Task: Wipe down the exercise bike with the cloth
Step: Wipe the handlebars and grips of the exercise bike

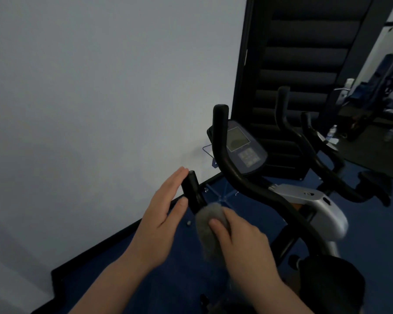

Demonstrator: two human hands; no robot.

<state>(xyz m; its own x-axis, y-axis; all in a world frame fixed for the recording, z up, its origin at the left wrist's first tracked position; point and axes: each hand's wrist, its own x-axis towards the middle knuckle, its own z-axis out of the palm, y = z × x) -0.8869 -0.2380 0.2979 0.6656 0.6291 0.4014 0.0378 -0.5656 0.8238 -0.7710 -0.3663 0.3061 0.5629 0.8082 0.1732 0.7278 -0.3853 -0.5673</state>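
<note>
Wiping the near handlebar (pixel 194 192) of the exercise bike (pixel 304 200) is the step I judge to be in hand. That bar's grip is a short black tube whose long axis rises up and away from me, tilted a little left, and it stands between my two hands. My right hand (pixel 243 236) is curled round the grey cloth (pixel 210 225), thumb on top, and presses the cloth around the lower part of the grip, so the next stroke should run along the tube toward its free end. My left hand (pixel 161 214) is the nearer one to that end: its fingers are straight and spread flat along the left side of the grip, thumb near its base, holding nothing. Whether the palm actually touches the tube I cannot tell, the light being dim. The other handlebar (pixel 232 168) sweeps up to the right of the cloth, with the console (pixel 243 150) behind it, both apart from my hands and probably not yet wiped.
</note>
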